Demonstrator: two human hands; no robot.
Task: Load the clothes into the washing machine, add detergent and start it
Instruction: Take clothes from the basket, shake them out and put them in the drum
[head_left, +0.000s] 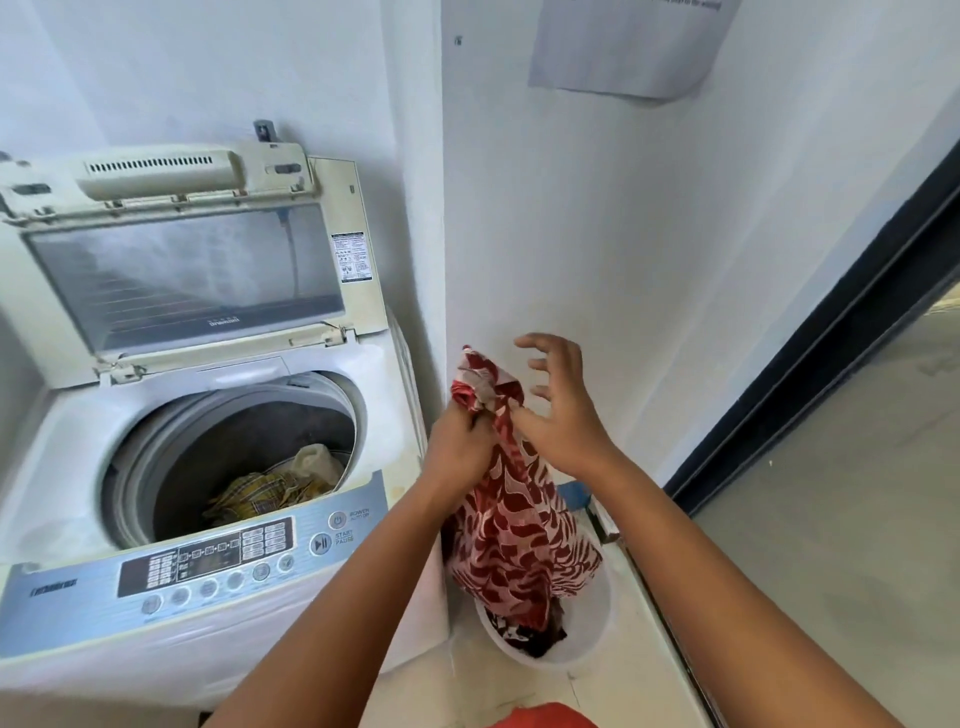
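The left hand (457, 447) grips the bunched top of a red-and-white patterned cloth (511, 525), fingers hidden in its folds. The right hand (563, 410) hovers just beside it, fingers spread and holding nothing. The cloth's hem hangs into a white round plastic basket (592, 631), hiding most of its dark contents. To the left, the white top-loading washing machine (208, 467) stands lid-up, with a yellow checked garment (260, 493) half-seen in the drum.
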